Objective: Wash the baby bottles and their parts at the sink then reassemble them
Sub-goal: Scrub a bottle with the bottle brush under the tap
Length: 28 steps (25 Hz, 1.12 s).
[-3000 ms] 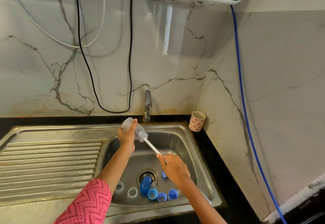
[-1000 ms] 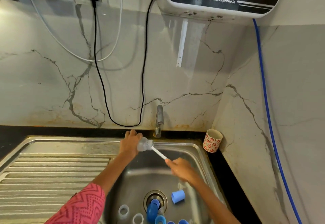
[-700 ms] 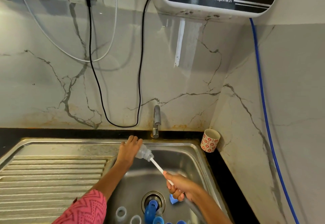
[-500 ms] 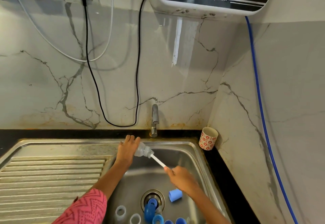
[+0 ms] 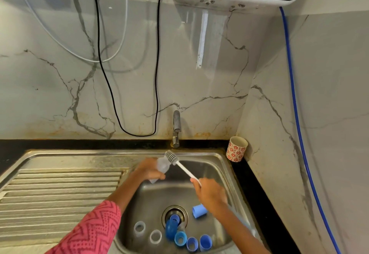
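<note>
You have just drawn the brush clear of the bottle, left hand gripping the bottle, right hand the handle: scrubbing done, rinsing next.

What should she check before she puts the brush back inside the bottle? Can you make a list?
1. Bottle held firmly: ok, the left hand grips it.
2. Brush held: ok, the right hand grips the handle's end.
3. Brush head clear of the bottle: ok, the bristles are outside, by the bottle's upper end.
4. Bottle mouth facing the brush: cannot tell, too blurred.
5. Both over the sink: ok, drips would probably fall into the basin.
6. Tap running: cannot tell, no stream shows.
</note>
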{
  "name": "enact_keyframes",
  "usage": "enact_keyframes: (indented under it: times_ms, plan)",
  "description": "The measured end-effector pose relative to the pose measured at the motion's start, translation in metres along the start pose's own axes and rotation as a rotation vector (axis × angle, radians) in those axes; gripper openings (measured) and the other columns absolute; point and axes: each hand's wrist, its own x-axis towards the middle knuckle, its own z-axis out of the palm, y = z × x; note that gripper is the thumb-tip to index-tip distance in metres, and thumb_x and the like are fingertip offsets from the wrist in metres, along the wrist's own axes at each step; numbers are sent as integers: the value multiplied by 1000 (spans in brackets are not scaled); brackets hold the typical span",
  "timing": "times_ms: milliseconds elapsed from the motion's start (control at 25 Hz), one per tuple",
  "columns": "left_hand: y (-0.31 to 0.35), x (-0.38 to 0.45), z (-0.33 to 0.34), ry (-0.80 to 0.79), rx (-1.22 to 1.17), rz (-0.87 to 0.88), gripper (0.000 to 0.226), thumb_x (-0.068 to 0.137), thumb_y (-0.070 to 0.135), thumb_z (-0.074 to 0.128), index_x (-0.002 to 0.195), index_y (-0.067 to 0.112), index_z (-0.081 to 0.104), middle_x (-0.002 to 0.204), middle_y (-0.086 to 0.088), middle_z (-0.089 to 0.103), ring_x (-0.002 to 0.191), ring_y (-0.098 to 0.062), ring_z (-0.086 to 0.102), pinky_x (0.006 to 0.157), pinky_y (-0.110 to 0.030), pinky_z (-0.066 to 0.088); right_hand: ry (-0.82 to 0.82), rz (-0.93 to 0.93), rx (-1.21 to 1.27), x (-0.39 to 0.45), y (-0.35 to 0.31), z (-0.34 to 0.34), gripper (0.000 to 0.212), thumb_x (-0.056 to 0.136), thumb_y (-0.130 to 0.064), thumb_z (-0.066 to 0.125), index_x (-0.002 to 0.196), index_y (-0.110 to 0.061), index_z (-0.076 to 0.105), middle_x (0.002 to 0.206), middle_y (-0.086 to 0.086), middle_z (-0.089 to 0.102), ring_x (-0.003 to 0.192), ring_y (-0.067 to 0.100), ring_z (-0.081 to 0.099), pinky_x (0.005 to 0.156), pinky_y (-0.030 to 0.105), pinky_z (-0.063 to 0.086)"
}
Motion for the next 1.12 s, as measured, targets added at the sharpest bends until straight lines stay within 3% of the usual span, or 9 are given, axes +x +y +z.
enact_keyframes:
  times_ms: [120,200,320,480,680,800,920,1040,1120]
  plan:
    - [12,-5,2,128,-28,64,58,73,34,75,122,10,54,116,-7,62,104,-20,60,88,-28,49,-55,71,204,4,-13,9,55,99,-53,26,88,-14,62,83,6,62,77,23,58,69,32,46]
    - [10,-10,4,143,115,123,63,77,32,72,130,13,46,124,-6,58,111,-19,56,92,-28,46,-151,127,340,9,-11,11,52,97,-55,29,72,-16,52,72,1,55,64,17,51,58,28,40]
    - [16,-18,21,171,288,260,68,80,31,69,138,22,35,135,-2,50,123,-19,47,102,-31,39,-192,151,283,16,-6,7,49,98,-53,30,80,-15,55,77,1,53,71,19,50,59,27,36]
    - [10,-14,21,227,247,184,69,75,30,73,134,24,37,130,0,53,120,-18,49,101,-32,42,-219,120,285,7,0,3,50,98,-52,31,60,-19,39,60,-4,43,54,11,42,49,24,30]
    - [-26,-6,12,244,98,2,65,72,29,75,128,18,44,119,-3,59,109,-19,58,91,-29,49,-278,122,376,-9,19,9,48,96,-54,35,63,-20,43,57,-4,43,46,8,35,46,22,27]
    - [-24,-3,9,201,88,73,71,71,30,77,132,20,41,124,-3,56,113,-19,55,95,-31,47,-203,147,426,-5,16,-2,51,96,-56,33,61,-21,43,56,-4,41,45,9,35,46,24,29]
    - [-15,-4,9,160,-39,136,82,68,25,80,138,20,38,130,-5,52,118,-22,51,98,-34,43,-249,136,500,-5,0,-10,49,97,-53,34,64,-18,46,54,-4,40,40,9,32,38,19,27]
    - [-17,0,0,210,-186,159,77,65,20,83,132,21,44,123,-6,56,110,-19,53,91,-31,45,-260,178,427,-9,1,0,49,96,-55,34,65,-19,46,52,-5,39,40,7,33,40,19,28]
    - [-16,2,-7,211,-170,199,73,62,21,84,126,23,48,117,-3,59,104,-16,54,87,-30,47,-233,198,514,-8,1,0,49,96,-54,36,62,-19,45,47,-7,39,34,5,31,38,18,27]
